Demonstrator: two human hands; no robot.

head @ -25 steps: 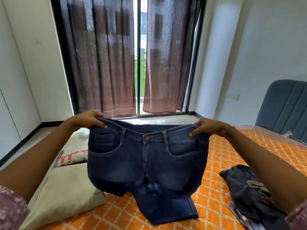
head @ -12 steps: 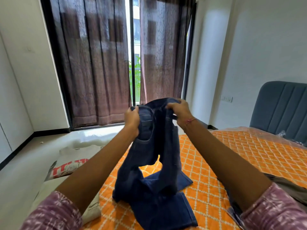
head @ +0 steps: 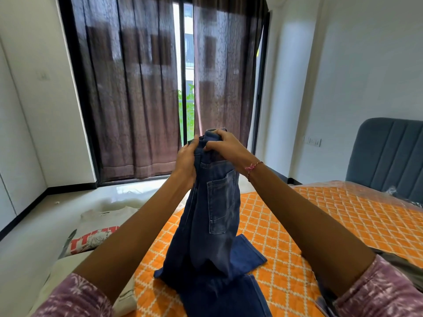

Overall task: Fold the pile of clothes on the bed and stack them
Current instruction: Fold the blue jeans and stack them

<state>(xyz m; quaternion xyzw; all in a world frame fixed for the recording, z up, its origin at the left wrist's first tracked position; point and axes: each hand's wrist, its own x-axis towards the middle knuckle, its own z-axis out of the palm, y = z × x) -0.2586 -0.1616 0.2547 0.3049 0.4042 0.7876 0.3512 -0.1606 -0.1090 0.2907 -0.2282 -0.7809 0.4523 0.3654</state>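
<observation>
A pair of dark blue jeans (head: 215, 229) hangs in front of me, folded in half lengthwise with a back pocket facing me. Its legs trail down onto the orange quilted bed (head: 320, 216). My left hand (head: 186, 160) grips the waistband from the left side. My right hand (head: 225, 146) grips the same waistband from the top right, and the two hands meet there. At the right edge a bit of dark clothing (head: 389, 259) shows behind my right arm, mostly hidden.
Folded light garments and a printed cloth (head: 96, 236) lie at the bed's left edge. A grey-blue headboard (head: 389, 156) stands at the right. Brown curtains (head: 137, 88) cover the window ahead, with bare floor (head: 34, 225) to the left.
The jeans were held spread wide by the waistband. My hands have come together, folding the jeans in half lengthwise, and the waistband sits higher now.
</observation>
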